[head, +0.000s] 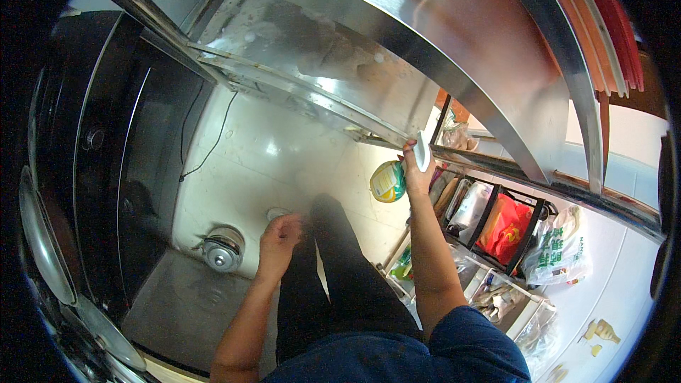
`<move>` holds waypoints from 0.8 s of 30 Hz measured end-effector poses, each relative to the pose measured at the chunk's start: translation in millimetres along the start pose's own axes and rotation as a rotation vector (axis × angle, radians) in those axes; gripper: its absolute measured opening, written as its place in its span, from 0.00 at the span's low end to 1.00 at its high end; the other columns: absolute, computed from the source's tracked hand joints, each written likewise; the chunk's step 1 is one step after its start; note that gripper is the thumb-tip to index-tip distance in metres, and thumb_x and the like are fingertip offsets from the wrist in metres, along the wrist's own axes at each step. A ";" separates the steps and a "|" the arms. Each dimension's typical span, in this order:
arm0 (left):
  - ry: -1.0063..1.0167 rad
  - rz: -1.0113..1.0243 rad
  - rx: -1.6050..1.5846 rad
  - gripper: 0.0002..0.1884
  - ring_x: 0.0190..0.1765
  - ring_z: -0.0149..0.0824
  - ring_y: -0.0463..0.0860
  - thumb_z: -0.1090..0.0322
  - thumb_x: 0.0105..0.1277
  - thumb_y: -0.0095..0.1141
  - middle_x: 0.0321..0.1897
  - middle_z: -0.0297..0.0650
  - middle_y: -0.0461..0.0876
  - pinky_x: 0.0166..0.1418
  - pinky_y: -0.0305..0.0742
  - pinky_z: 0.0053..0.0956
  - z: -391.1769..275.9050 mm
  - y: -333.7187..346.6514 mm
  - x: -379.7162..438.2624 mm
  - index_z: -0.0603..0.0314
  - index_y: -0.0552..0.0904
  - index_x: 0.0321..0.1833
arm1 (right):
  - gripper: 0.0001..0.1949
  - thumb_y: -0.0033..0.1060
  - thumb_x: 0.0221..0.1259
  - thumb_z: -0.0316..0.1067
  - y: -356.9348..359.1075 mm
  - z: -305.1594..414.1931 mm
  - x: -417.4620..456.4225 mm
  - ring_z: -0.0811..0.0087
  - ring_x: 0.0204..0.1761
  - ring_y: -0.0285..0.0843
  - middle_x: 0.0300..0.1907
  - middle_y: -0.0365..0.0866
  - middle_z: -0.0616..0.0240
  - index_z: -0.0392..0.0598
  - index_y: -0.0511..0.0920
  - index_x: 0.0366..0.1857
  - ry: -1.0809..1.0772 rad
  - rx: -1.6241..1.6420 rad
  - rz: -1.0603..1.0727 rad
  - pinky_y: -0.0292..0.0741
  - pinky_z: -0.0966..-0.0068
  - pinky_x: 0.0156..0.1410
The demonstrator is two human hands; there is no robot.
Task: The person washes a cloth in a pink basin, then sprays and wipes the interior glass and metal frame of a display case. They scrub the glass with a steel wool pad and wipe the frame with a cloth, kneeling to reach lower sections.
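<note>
Near the middle of the view, my left hand (283, 236) hangs over my dark-trousered legs with its fingers loosely curled; nothing shows in it. My right hand (417, 170) is raised beside the corner of a metal frame and grips a white handle (422, 151); the hand covers part of it. Just left of that wrist is a green and yellow labelled container (387, 182), tilted; whether the white handle belongs to it, I cannot tell. A stainless steel shelf (319, 53) with wet-looking patches lies ahead of me.
Curved-looking steel shelf edges (383, 16) cross overhead. At right stand a black-framed organiser (492, 207) with red and clear packages, a white plastic bag (558, 250) and a bin rack. A round metal pot (221, 252) sits low at left, by a black cable (218, 146) and dark cabinets (154, 143).
</note>
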State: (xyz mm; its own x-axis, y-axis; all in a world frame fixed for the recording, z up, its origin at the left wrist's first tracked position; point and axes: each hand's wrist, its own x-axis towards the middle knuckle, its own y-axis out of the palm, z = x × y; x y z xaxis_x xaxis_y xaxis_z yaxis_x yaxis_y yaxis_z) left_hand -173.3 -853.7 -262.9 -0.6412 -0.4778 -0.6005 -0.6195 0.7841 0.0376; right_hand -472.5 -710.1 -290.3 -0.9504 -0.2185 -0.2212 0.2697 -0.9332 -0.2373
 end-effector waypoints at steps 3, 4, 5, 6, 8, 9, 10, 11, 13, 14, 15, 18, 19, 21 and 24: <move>-0.032 -0.005 -0.034 0.12 0.40 0.31 0.79 0.70 0.64 0.51 0.39 0.39 0.77 0.40 0.78 0.24 0.9 -3.6 -2.0 0.60 0.74 0.50 | 0.10 0.56 0.52 0.26 4.7 -11.2 -5.3 0.76 0.33 0.75 0.32 0.76 0.66 0.39 0.72 0.39 -0.034 0.047 -0.034 0.74 0.81 0.39; -0.043 -0.007 -0.043 0.12 0.40 0.32 0.79 0.70 0.64 0.51 0.39 0.39 0.77 0.40 0.78 0.25 3.7 -4.2 -2.6 0.60 0.73 0.50 | 0.10 0.56 0.52 0.26 7.9 -15.1 -7.3 0.76 0.33 0.75 0.32 0.76 0.66 0.39 0.72 0.39 -0.056 0.056 -0.059 0.74 0.81 0.39; -0.055 -0.008 -0.052 0.12 0.40 0.32 0.79 0.70 0.64 0.51 0.39 0.39 0.77 0.40 0.78 0.25 5.5 -5.0 -3.0 0.59 0.73 0.50 | 0.10 0.56 0.52 0.26 9.4 -19.1 -8.3 0.76 0.33 0.75 0.32 0.75 0.66 0.39 0.72 0.39 -0.079 0.064 -0.084 0.74 0.81 0.40; -0.068 -0.008 -0.044 0.11 0.40 0.30 0.79 0.71 0.64 0.50 0.39 0.38 0.78 0.40 0.77 0.24 6.2 -5.6 -3.6 0.59 0.74 0.50 | 0.10 0.56 0.52 0.26 11.8 -17.7 -8.0 0.77 0.31 0.74 0.30 0.76 0.66 0.39 0.73 0.38 -0.089 -0.021 -0.115 0.74 0.81 0.38; -0.092 -0.009 -0.028 0.11 0.39 0.28 0.78 0.73 0.64 0.50 0.38 0.37 0.78 0.39 0.76 0.22 7.2 -6.1 -4.8 0.59 0.75 0.49 | 0.08 0.57 0.52 0.28 16.7 -14.9 -7.8 0.77 0.30 0.74 0.28 0.76 0.67 0.39 0.73 0.36 -0.070 0.027 -0.116 0.73 0.81 0.37; -0.101 -0.007 -0.036 0.11 0.39 0.28 0.78 0.73 0.64 0.49 0.38 0.37 0.78 0.39 0.76 0.22 6.9 -5.4 -5.6 0.59 0.75 0.49 | 0.08 0.57 0.52 0.28 18.5 -10.0 -7.6 0.77 0.29 0.73 0.27 0.76 0.67 0.39 0.74 0.35 -0.062 0.049 -0.120 0.73 0.81 0.36; -0.109 -0.006 -0.045 0.11 0.39 0.28 0.78 0.73 0.64 0.49 0.38 0.37 0.78 0.39 0.76 0.22 6.7 -4.6 -6.6 0.59 0.75 0.49 | 0.07 0.57 0.52 0.30 17.0 -15.9 -4.1 0.76 0.27 0.73 0.24 0.76 0.67 0.39 0.75 0.32 -0.019 -0.029 -0.170 0.72 0.79 0.34; -0.117 -0.006 -0.053 0.11 0.38 0.28 0.78 0.73 0.64 0.49 0.38 0.37 0.78 0.39 0.77 0.22 6.8 -4.4 -7.4 0.60 0.75 0.49 | 0.07 0.57 0.52 0.30 14.1 -24.2 -1.4 0.76 0.27 0.73 0.24 0.76 0.67 0.39 0.75 0.31 -0.021 -0.091 -0.180 0.72 0.79 0.34; -0.110 -0.002 -0.056 0.11 0.38 0.28 0.78 0.73 0.64 0.49 0.38 0.37 0.78 0.40 0.77 0.22 7.3 -3.4 -7.8 0.60 0.75 0.49 | 0.07 0.58 0.52 0.31 7.0 -35.0 5.1 0.76 0.26 0.73 0.23 0.76 0.66 0.39 0.75 0.30 -0.031 -0.216 -0.195 0.72 0.78 0.35; -0.107 -0.001 -0.058 0.11 0.38 0.28 0.78 0.73 0.64 0.49 0.38 0.37 0.78 0.40 0.77 0.22 7.3 -2.7 -7.9 0.60 0.75 0.48 | 0.07 0.58 0.52 0.31 2.0 -39.7 7.8 0.76 0.27 0.73 0.24 0.76 0.66 0.39 0.75 0.30 -0.032 -0.241 -0.187 0.72 0.78 0.35; -0.103 -0.002 -0.062 0.11 0.38 0.28 0.78 0.73 0.64 0.49 0.38 0.37 0.78 0.40 0.77 0.23 6.6 -3.0 -8.4 0.60 0.75 0.48 | 0.07 0.58 0.51 0.31 1.7 -39.2 8.5 0.76 0.27 0.73 0.25 0.77 0.66 0.39 0.75 0.31 -0.030 -0.265 -0.176 0.72 0.78 0.35; -0.088 -0.004 -0.076 0.11 0.38 0.29 0.78 0.74 0.63 0.49 0.37 0.38 0.78 0.39 0.77 0.23 5.7 -3.9 -9.9 0.61 0.75 0.48 | 0.07 0.59 0.50 0.30 6.4 -28.7 5.1 0.76 0.28 0.73 0.26 0.77 0.66 0.40 0.75 0.32 -0.072 -0.202 -0.103 0.72 0.78 0.37; -0.081 -0.004 -0.082 0.11 0.38 0.29 0.78 0.74 0.63 0.49 0.37 0.38 0.78 0.39 0.77 0.23 7.9 -5.1 -10.0 0.61 0.75 0.48 | 0.08 0.60 0.50 0.29 10.1 -23.4 2.1 0.76 0.29 0.73 0.27 0.77 0.66 0.41 0.75 0.32 -0.093 -0.158 -0.070 0.71 0.78 0.37; -0.073 -0.006 -0.077 0.11 0.38 0.29 0.78 0.75 0.63 0.49 0.37 0.38 0.78 0.39 0.77 0.23 10.2 -6.9 -10.2 0.61 0.75 0.48 | 0.08 0.60 0.49 0.28 11.0 -28.5 -0.8 0.76 0.30 0.73 0.27 0.76 0.66 0.42 0.74 0.33 -0.105 -0.131 -0.026 0.71 0.79 0.39; -0.078 -0.007 -0.044 0.10 0.38 0.30 0.79 0.72 0.64 0.50 0.38 0.39 0.78 0.39 0.78 0.24 11.2 -9.9 -8.2 0.60 0.74 0.48 | 0.09 0.57 0.51 0.28 13.2 -33.4 -2.3 0.76 0.32 0.73 0.30 0.76 0.66 0.42 0.74 0.36 -0.129 -0.144 0.049 0.72 0.79 0.41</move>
State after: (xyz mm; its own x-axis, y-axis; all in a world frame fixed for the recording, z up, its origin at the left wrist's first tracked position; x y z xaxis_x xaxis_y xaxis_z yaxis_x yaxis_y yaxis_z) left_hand -156.9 -853.1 -267.3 -0.6003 -0.4499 -0.6612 -0.6445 0.7617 0.0668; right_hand -461.6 -712.5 -324.5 -0.9450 -0.3064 -0.1146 0.3269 -0.8721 -0.3642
